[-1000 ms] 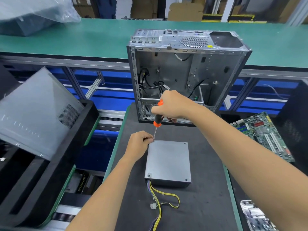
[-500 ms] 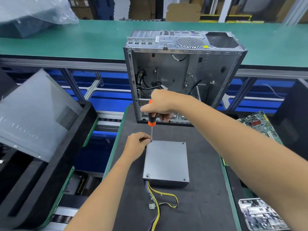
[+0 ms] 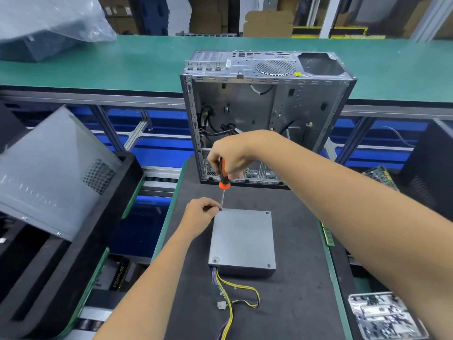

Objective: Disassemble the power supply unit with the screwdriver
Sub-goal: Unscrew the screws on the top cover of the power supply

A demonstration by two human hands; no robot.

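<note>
Yellow cables (image 3: 229,294) trail off the near side of the power supply unit (image 3: 242,239), which lies flat mid-table (image 3: 301,303). Left hand (image 3: 199,213) at its far-left corner, fingers pinched at the screwdriver tip. Right hand (image 3: 231,155) above, fingers curled round the handle of the screwdriver (image 3: 223,179), held upright, tip on the corner screw. Open computer case (image 3: 264,114) stands at the far edge.
</note>
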